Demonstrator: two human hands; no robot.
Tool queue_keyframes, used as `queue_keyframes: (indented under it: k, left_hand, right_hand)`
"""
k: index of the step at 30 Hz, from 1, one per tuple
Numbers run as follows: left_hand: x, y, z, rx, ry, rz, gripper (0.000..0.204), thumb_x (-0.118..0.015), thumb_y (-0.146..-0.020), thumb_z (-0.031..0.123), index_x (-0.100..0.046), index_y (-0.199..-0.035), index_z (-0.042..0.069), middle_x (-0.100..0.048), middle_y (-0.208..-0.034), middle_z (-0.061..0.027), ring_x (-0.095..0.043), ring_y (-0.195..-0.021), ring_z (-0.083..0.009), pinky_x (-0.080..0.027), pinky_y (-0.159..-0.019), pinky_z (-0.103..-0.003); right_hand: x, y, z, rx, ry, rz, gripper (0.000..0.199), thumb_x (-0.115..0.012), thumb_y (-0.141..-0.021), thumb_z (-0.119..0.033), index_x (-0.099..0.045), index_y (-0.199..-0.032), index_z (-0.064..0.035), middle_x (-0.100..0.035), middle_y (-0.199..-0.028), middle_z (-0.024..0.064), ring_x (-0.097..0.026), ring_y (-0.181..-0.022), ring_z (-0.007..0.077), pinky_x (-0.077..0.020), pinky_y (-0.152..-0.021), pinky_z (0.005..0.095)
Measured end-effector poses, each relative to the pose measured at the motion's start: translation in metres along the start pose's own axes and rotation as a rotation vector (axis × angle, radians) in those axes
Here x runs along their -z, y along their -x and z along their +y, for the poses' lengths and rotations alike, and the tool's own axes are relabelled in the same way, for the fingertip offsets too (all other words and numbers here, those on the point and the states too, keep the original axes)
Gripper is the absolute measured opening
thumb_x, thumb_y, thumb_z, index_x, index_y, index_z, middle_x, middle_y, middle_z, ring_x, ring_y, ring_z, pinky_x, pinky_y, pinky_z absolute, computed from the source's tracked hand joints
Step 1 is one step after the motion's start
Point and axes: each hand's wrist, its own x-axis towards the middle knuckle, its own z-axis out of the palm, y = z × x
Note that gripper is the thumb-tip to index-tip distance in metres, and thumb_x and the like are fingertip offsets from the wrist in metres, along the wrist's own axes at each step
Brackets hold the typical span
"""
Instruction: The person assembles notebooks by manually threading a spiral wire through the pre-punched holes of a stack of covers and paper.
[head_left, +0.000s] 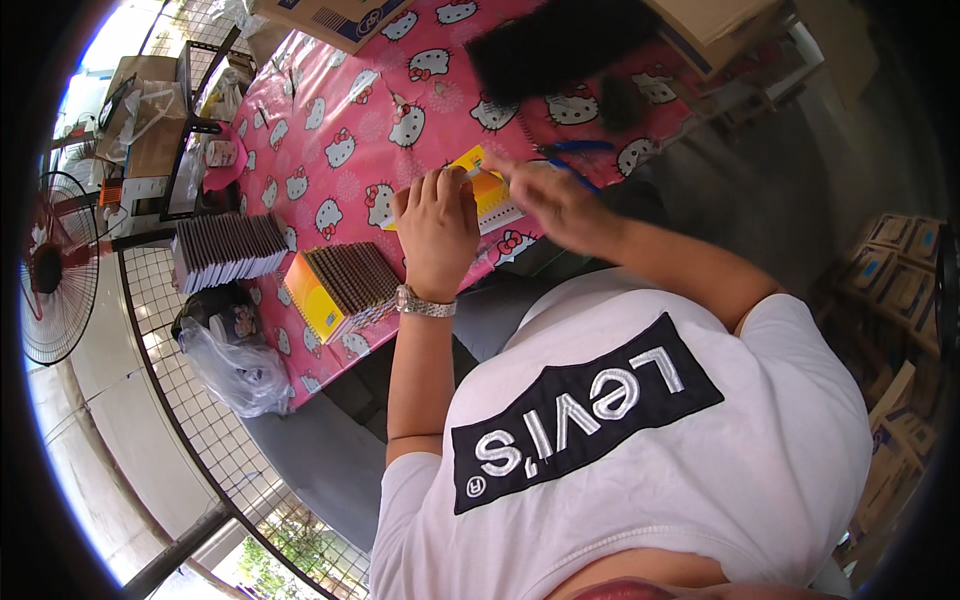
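Note:
A yellow notebook (488,192) with a row of holes along its near edge lies on the pink table cover between my hands. My left hand (437,225), a metal watch on its wrist, is closed with bent fingers over the notebook's left part. My right hand (562,205) reaches in from the right, its fingers stretched out and slightly blurred at the notebook's far right corner. Whether those fingertips hold anything small is hidden. Blue-handled pliers (578,147) lie just beyond my right hand.
To the left stand a stack of yellow spiral notebooks (340,285) and a stack of dark-edged notebooks (228,250). A plastic bag (235,370) hangs at the table's left edge. Beyond are a black mat (560,48), a cardboard box (335,20) and a fan (60,265).

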Motion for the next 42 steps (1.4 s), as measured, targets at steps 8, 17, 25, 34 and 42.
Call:
queue_keyframes:
  k: [8,17,25,34,42]
  left_hand:
    - [0.007,-0.004,-0.001,-0.055,0.095,-0.015,0.014,-0.063,-0.088,0.013,-0.064,-0.100,0.005,-0.066,-0.095,-0.0095,-0.061,-0.087,-0.0288,-0.039,-0.082,-0.041]
    - [0.004,0.001,-0.003,-0.087,0.090,0.011,0.010,-0.062,-0.089,0.015,-0.062,-0.097,0.009,-0.063,-0.087,-0.0068,-0.060,-0.083,-0.0266,-0.038,-0.080,-0.041]
    - [0.003,-0.002,0.002,-0.127,0.144,0.033,0.023,-0.063,-0.089,0.011,-0.057,-0.110,0.006,-0.066,-0.094,-0.0092,-0.061,-0.086,-0.0293,-0.040,-0.083,-0.042]
    - [0.009,0.000,0.004,-0.248,0.132,-0.027,0.025,-0.064,-0.088,0.012,-0.056,-0.111,0.007,-0.065,-0.094,-0.0091,-0.060,-0.087,-0.0296,-0.039,-0.087,-0.042]
    - [0.008,0.002,0.001,-0.244,0.131,-0.025,0.019,-0.061,-0.090,0.015,-0.059,-0.108,0.009,-0.065,-0.092,-0.0087,-0.060,-0.088,-0.0297,-0.038,-0.089,-0.043]
  right_hand:
    - [0.042,-0.048,-0.010,0.248,0.303,-0.197,0.022,-0.066,-0.088,-0.004,-0.069,-0.110,-0.0067,-0.068,-0.104,0.0100,-0.066,-0.094,0.0268,-0.0542,-0.079,0.0357]
    - [0.028,-0.041,-0.014,0.456,0.476,-0.053,0.019,-0.068,-0.082,0.001,-0.069,-0.098,-0.0081,-0.067,-0.102,0.0068,-0.064,-0.096,0.0249,-0.0499,-0.087,0.0364]
    - [0.025,-0.027,-0.026,0.205,0.470,-0.111,0.020,-0.065,-0.089,-0.006,-0.062,-0.109,-0.0046,-0.067,-0.093,0.0118,-0.066,-0.093,0.0286,-0.0537,-0.077,0.0364]
    - [0.147,-0.046,0.039,0.014,0.802,-0.071,0.037,-0.074,-0.081,-0.020,-0.058,-0.112,-0.0080,-0.048,-0.137,0.0161,-0.054,-0.120,0.0321,-0.0460,-0.098,0.0386]
    - [0.173,-0.016,0.084,-0.330,1.166,-0.168,0.044,-0.081,-0.070,-0.020,-0.059,-0.107,-0.0115,-0.033,-0.151,0.0122,-0.042,-0.132,0.0391,-0.0428,-0.106,0.0459]
